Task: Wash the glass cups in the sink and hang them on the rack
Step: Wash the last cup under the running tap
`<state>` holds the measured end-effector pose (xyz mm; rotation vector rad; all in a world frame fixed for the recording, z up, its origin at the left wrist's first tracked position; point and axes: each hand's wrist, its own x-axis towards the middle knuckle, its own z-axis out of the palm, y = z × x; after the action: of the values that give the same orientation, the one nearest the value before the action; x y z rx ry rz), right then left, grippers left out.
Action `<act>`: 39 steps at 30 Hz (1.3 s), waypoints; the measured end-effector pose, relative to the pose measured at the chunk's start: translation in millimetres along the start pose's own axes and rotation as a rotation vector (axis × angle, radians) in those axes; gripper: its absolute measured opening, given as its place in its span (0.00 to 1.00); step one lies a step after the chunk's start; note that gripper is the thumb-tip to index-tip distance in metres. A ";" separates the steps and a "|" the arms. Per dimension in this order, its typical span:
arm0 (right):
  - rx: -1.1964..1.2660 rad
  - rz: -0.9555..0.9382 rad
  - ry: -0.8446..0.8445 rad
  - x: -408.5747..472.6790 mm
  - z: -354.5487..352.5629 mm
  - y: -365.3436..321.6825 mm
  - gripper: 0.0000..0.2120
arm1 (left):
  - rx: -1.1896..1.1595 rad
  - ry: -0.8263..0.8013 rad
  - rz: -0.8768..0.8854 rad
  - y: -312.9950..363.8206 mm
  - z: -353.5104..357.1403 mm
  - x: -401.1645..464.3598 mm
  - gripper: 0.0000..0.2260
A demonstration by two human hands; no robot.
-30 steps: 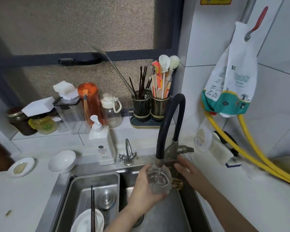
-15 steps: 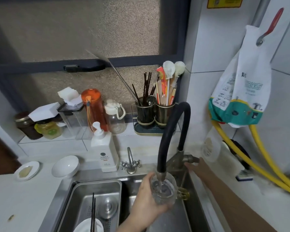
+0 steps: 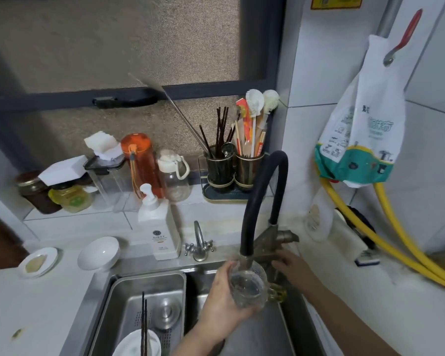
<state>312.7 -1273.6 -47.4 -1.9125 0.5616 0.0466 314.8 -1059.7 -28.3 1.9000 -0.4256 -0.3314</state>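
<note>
lower centre: my left hand [image 3: 222,304] grips glass cup [image 3: 248,287] under black spout [image 3: 245,260]; my right hand [image 3: 292,265], fingers straight, rests on faucet body [image 3: 270,240].

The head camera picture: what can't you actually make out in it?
- Rack for hanging cups: nowhere in the head view.
- Right hand fingertips: hidden behind the tap body, so its grip is unclear.
- Water flow: too faint inside the glass cup held by the left hand.
- White plate: cut off by the bottom edge.
- Soap bottle label: too small to read.
</note>
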 end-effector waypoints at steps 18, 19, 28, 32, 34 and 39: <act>0.509 0.024 0.118 -139.7 59.7 6.9 0.10 | 0.052 -0.147 -0.051 -4.3 -25.6 -31.9 0.39; 0.539 0.059 0.129 -141.0 62.0 7.6 0.09 | 0.036 -0.156 -0.043 -3.9 -27.9 -33.9 0.37; 0.490 0.104 0.111 -156.0 86.5 -1.4 0.08 | 0.031 -0.152 -0.004 -16.5 -43.3 -44.2 0.12; 0.301 -0.146 0.076 -166.2 96.3 -9.3 0.12 | 0.057 -0.115 -0.101 -22.4 -43.0 -39.8 0.17; 0.179 -0.287 0.063 -173.0 99.2 -17.0 0.18 | 0.080 -0.119 -0.122 -22.4 -43.2 -39.4 0.23; 0.216 -0.205 0.095 -174.3 103.8 -13.9 0.27 | 0.010 -0.187 -0.133 -15.4 -47.2 -45.8 0.36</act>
<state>187.0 -1115.0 -27.6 -1.7578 0.4126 -0.2292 295.8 -995.0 -24.8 1.9184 -0.4259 -0.5989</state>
